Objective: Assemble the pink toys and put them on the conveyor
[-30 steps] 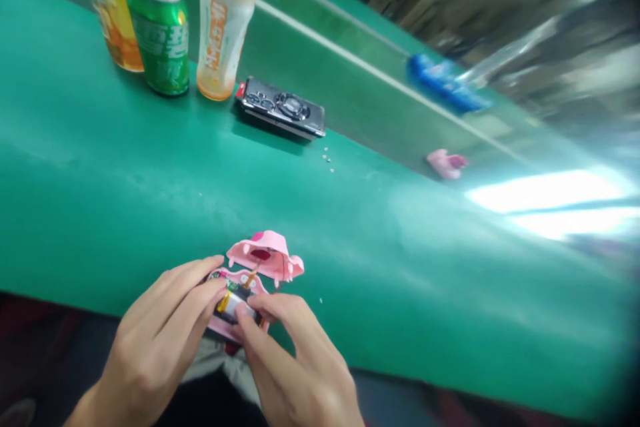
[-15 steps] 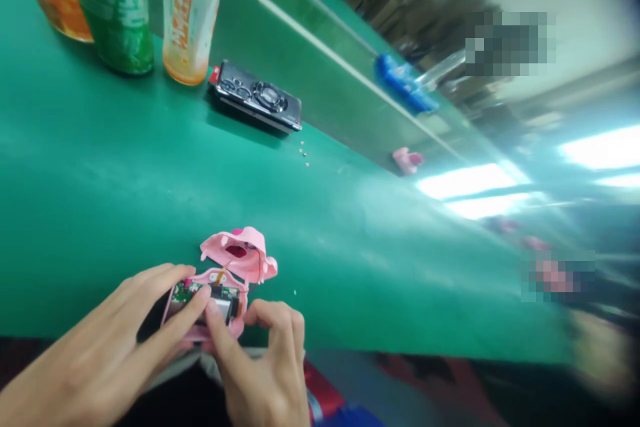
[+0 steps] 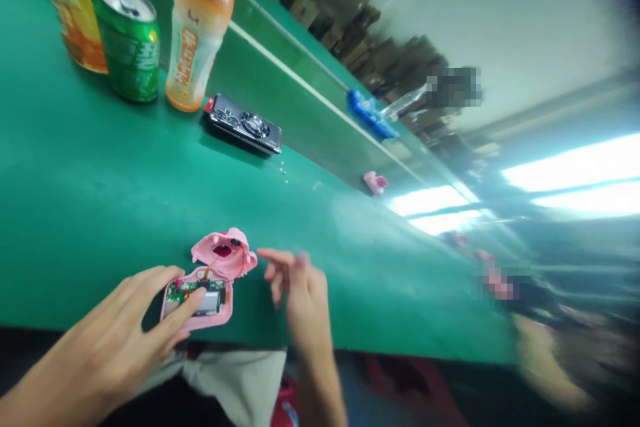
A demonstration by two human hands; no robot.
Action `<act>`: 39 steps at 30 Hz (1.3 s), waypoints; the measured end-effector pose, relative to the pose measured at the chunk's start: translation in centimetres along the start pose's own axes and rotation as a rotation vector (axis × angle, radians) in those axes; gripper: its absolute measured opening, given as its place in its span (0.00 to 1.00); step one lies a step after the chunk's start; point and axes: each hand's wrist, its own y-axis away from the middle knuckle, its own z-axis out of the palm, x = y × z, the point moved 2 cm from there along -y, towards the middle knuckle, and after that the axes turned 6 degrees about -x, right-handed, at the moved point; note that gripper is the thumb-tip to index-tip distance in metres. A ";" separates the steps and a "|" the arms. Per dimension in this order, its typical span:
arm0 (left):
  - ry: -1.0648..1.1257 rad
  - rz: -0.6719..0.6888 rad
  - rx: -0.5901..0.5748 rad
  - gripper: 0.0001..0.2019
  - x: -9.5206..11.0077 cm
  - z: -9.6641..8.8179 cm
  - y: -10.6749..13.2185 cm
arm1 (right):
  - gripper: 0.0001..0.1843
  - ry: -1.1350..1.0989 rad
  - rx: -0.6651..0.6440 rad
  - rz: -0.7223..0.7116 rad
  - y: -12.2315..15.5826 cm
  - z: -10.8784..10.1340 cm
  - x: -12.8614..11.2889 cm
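My left hand grips a pink plastic case half by its left side, thumb laid across the inside. In that half sit a green circuit board and a flat silvery part. Just beyond it lies the other pink shell, hollow side up, joined by thin wires and an orange ribbon cable. To the right, my right hand is raised with its index finger stretched toward the shell's right end. I see nothing held in it; whether the fingertip touches the shell I cannot tell.
Beyond my hands stand an orange drink bottle, a green can and a yellow-orange container. A dark phone-like device lies by several tiny bits. Farther off are a pink piece, a blue object and another person's arm.
My right hand has left the case and moved right and slightly away from me, index finger now extended. My left hand keeps its hold on the case. The camera view has shifted.
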 end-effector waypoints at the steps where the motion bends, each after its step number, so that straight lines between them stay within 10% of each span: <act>1: -0.080 0.051 -0.023 0.24 0.4 -0.3 -0.4 | 0.48 0.086 -0.226 0.099 -2.8 -0.7 -0.8; 5: -0.162 0.024 -0.025 0.21 1.3 -0.7 -1.4 | 0.40 0.512 -0.978 0.204 -11.4 -0.2 -6.1; 9: -0.145 -0.011 -0.012 0.22 1.8 -0.3 -1.3 | 0.32 0.695 -1.249 0.212 -12.3 1.6 -10.2; 15: 0.300 -0.324 0.139 0.26 2.3 -0.9 -1.0 | 0.07 0.482 -0.889 -0.254 -7.1 -2.0 -12.4; 19: 0.529 -0.413 0.362 0.25 3.0 -1.3 -2.7 | 0.16 0.244 -0.759 -0.516 -4.1 -4.1 -13.0; 26: 0.833 -0.409 0.273 0.29 3.3 -1.3 -6.2 | 0.22 0.318 -0.974 -0.579 -4.8 -5.1 -14.1; 34: 0.947 -0.534 0.251 0.27 4.1 -0.1 -7.3 | 0.23 0.227 -0.893 -0.570 -4.5 -5.1 -11.7; 36: 0.992 -0.598 0.303 0.27 4.4 0.5 -7.5 | 0.21 0.190 -0.748 -0.546 -3.7 -4.8 -10.6; 39: 1.032 -0.716 0.411 0.25 4.5 1.3 -7.9 | 0.10 0.197 -0.164 -0.540 -1.6 -4.2 -8.7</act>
